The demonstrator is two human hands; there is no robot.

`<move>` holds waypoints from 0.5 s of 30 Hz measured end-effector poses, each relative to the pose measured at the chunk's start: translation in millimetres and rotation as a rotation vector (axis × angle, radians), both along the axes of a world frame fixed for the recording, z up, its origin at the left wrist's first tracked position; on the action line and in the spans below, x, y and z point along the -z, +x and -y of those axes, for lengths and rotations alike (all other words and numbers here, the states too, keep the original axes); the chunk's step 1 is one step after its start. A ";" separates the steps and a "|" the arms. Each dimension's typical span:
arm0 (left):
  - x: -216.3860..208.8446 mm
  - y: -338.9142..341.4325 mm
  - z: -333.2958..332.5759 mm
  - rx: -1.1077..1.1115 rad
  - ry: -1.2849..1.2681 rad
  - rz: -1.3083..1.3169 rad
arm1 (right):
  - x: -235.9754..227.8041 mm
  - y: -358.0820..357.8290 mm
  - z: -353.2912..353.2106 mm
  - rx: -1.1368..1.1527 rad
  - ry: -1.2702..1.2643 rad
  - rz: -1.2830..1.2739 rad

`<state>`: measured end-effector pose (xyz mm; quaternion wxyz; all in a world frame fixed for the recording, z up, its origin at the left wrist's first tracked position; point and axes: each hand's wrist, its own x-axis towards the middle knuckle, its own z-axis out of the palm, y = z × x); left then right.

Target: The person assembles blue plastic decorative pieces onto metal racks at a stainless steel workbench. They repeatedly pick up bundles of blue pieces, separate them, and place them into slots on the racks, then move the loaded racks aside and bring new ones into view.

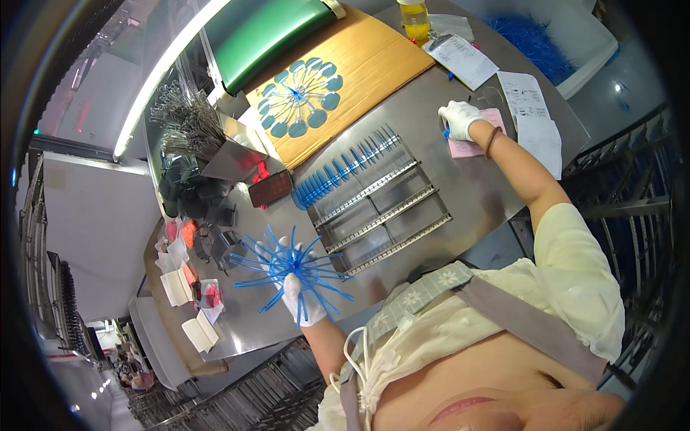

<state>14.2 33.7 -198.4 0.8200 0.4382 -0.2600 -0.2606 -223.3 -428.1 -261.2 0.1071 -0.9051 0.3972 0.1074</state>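
Note:
My left hand [299,300], in a white glove, holds a blue spoked piece [295,264] by its middle. Thin blue arms radiate from its hub on every side, hiding part of the fingers. My right hand [460,119], also gloved, rests over a pink paper pad [467,149] with its fingers curled. A small blue object [446,133] shows at those fingers; its kind is unclear. Between the hands lies a metal rack [384,215] with slotted rails. Thin blue discs [338,172] stand in a row along its far rail.
On a cardboard sheet [388,65] lies another spoked piece [296,93] ending in round discs. Nearby are a dark phone [270,189], a metal bin [233,154] of wires, a green-topped box [266,36], a clipboard [461,61], papers [539,147] and a yellow bottle [415,20].

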 end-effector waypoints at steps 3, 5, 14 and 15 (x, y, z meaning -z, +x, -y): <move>-3.6 -10.2 8.6 0.077 -0.037 -0.052 | -4.8 5.0 -6.2 0.053 -0.161 -0.089; -6.8 -13.4 11.9 0.163 -0.014 -0.113 | -25.4 10.4 -16.9 -0.058 -0.152 0.028; 8.9 -26.4 44.0 0.646 -0.110 -0.277 | -85.5 80.8 -192.3 -0.939 0.631 0.622; 8.3 -28.2 44.8 0.650 -0.052 -0.299 | -89.1 83.5 -197.4 -0.900 0.692 0.485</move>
